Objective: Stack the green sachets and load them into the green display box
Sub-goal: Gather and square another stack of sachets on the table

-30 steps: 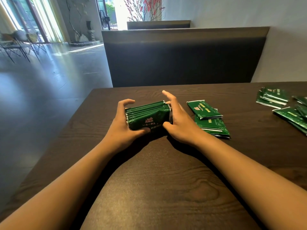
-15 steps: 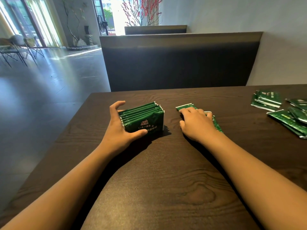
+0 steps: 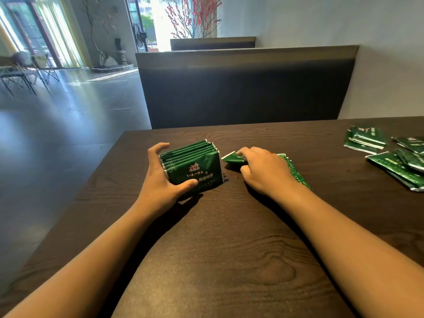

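A stack of several green sachets (image 3: pixel 195 167) stands on edge on the dark wooden table (image 3: pixel 218 249). My left hand (image 3: pixel 160 180) grips it from the left, thumb across the front sachet and fingers curled over the back. Just to the right, my right hand (image 3: pixel 263 168) pinches one green sachet (image 3: pixel 231 158) and lifts its left end off the table. Under that hand lies another green sachet (image 3: pixel 296 173), mostly hidden. No green display box is in view.
More loose green sachets lie at the table's right side, one small pile (image 3: pixel 364 138) farther back and a spread pile (image 3: pixel 403 166) at the right edge. A dark bench back (image 3: pixel 241 88) stands behind the table. The table's left edge drops to an open floor.
My right hand left the stack, moved right onto the loose sachets, and now pinches one and tilts it up. My left hand kept its hold on the stack.
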